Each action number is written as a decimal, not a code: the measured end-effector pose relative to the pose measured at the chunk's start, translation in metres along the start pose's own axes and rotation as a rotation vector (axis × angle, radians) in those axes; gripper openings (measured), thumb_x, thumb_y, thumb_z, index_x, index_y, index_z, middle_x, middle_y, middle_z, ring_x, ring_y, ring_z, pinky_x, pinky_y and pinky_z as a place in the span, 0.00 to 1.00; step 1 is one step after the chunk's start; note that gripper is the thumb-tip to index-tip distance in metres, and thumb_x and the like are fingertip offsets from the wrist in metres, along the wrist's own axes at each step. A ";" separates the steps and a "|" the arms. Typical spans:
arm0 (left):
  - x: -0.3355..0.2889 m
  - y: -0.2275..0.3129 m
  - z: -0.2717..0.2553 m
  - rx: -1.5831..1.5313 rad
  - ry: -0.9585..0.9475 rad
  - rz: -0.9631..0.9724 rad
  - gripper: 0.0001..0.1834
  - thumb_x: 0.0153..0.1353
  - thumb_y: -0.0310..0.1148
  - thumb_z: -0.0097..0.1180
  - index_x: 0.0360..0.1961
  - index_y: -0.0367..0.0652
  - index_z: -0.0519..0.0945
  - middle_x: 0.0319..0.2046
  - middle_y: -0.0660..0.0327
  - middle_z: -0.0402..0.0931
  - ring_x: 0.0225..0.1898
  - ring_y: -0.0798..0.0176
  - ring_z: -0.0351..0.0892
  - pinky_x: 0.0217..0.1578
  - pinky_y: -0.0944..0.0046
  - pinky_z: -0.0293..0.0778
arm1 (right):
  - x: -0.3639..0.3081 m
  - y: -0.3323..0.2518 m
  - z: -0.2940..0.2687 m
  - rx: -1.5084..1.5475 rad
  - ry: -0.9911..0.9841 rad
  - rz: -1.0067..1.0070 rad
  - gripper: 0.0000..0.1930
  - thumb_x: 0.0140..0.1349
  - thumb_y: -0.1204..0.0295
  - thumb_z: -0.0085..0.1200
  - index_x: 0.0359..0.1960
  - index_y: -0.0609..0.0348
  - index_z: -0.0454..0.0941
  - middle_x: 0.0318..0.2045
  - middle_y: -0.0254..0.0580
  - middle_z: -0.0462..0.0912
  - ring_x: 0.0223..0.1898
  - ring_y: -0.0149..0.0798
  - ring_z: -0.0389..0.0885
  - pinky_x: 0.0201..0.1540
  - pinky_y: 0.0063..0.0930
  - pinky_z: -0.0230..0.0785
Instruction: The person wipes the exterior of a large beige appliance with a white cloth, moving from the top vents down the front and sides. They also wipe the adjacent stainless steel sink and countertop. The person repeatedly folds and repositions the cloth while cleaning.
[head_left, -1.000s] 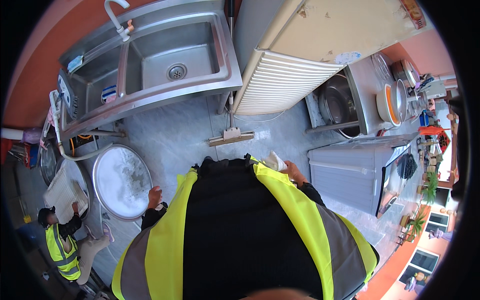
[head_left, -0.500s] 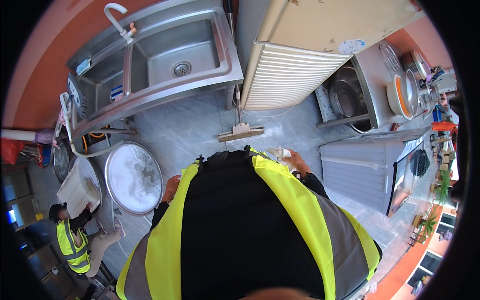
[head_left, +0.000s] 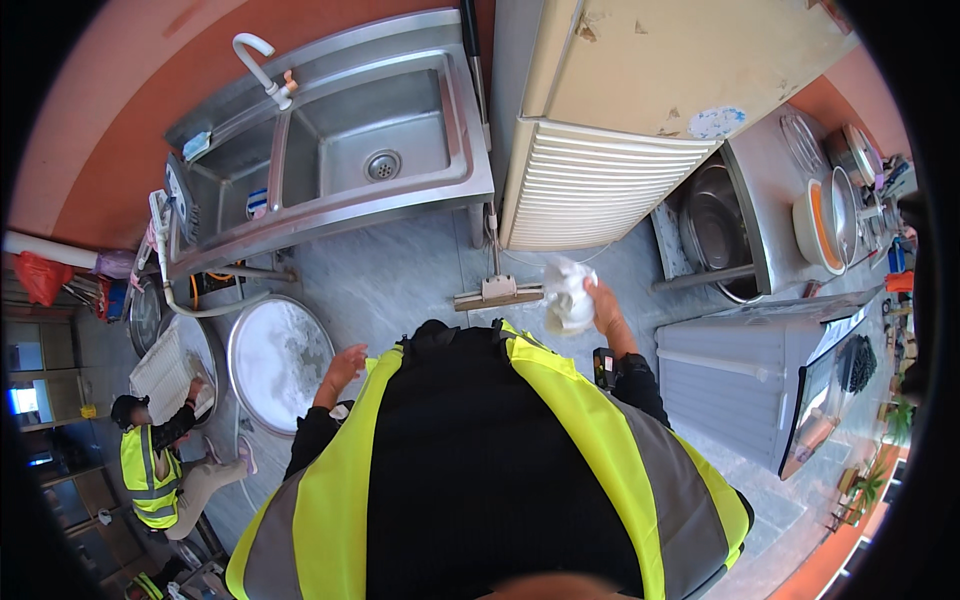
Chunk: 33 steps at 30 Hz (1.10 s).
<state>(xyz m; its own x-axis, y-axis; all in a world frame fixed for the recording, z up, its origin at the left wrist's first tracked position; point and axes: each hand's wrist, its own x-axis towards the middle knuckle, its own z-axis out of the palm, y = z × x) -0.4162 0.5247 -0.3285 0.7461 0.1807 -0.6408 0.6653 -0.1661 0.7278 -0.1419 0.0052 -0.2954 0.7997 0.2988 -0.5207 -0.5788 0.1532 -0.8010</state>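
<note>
**White cloth raised in the right hand, wet floor underfoot**

The person stands on a grey tiled floor (head_left: 400,270) and looks straight down over a yellow and black vest (head_left: 480,470). The right hand (head_left: 603,305) is lifted in front of the chest and grips a crumpled white cloth (head_left: 568,297), which bunches to the left of the fingers. The left hand (head_left: 345,362) is held out lower on the left, fingers loosely spread and grasping nothing, just beside the rim of a large round metal basin (head_left: 278,362) that sits on the floor with a soapy or milky film in it.

Far from the person stands a steel double sink (head_left: 350,150) with a white tap, and to its right a pale cabinet (head_left: 640,110) with a slatted side. A floor squeegee (head_left: 497,290) lies just beyond the cloth, its handle running up toward the sink. At the left edge a second person (head_left: 160,460) in a vest crouches over another basin.

Judging from the sheen, the floor looks wet, so a slip seems the main hazard, more so with the squeegee head lying close to the feet where a step forward could catch it. The cloth hangs loosely bunched and could slide out of a light grip. The basin's rim sits near the left side and could be kicked.
</note>
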 end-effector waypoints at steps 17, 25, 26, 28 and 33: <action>0.101 0.464 0.026 0.381 -0.061 1.549 0.56 0.36 0.47 0.73 0.67 0.52 0.55 0.68 0.41 0.33 0.69 0.38 0.35 0.66 0.48 0.43 | 0.068 -0.230 0.281 0.512 -0.533 -0.254 0.28 0.68 0.54 0.33 0.62 0.61 0.60 0.58 0.46 0.70 0.56 0.45 0.72 0.61 0.42 0.61; 0.160 0.508 0.031 -0.447 -0.345 1.138 0.24 0.50 0.28 0.64 0.49 0.39 0.73 0.56 0.55 0.67 0.56 0.58 0.69 0.55 0.63 0.64 | 0.071 -0.261 0.326 0.294 -0.513 -0.397 0.29 0.64 0.61 0.47 0.64 0.60 0.57 0.56 0.43 0.70 0.59 0.40 0.67 0.64 0.35 0.53; 0.164 0.515 0.033 -0.615 -0.437 0.975 0.23 0.52 0.28 0.62 0.50 0.39 0.72 0.52 0.57 0.70 0.53 0.60 0.71 0.53 0.63 0.66 | 0.068 -0.268 0.327 0.210 -0.508 -0.445 0.31 0.63 0.61 0.50 0.65 0.60 0.55 0.57 0.44 0.70 0.60 0.39 0.66 0.65 0.35 0.51; 0.171 0.531 0.038 -0.980 -0.581 0.748 0.21 0.58 0.31 0.58 0.52 0.41 0.69 0.46 0.58 0.74 0.47 0.63 0.75 0.48 0.63 0.72 | 0.060 -0.281 0.330 -0.205 -0.282 -0.604 0.35 0.61 0.62 0.54 0.66 0.58 0.53 0.56 0.45 0.70 0.59 0.39 0.66 0.63 0.33 0.54; 0.173 0.610 0.022 -1.244 -0.772 0.522 0.26 0.58 0.43 0.57 0.55 0.43 0.67 0.49 0.57 0.71 0.47 0.55 0.74 0.45 0.52 0.76 | 0.026 -0.329 0.316 -1.046 0.352 -1.213 0.22 0.55 0.76 0.56 0.54 0.56 0.73 0.52 0.46 0.75 0.54 0.46 0.73 0.57 0.34 0.63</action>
<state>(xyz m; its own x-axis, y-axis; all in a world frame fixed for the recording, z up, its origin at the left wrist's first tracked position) 0.1199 0.4330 -0.0009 0.9716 -0.2295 0.0577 0.1899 0.9016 0.3887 0.0189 0.2600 0.0474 0.7581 0.2470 0.6036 0.6131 -0.5855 -0.5304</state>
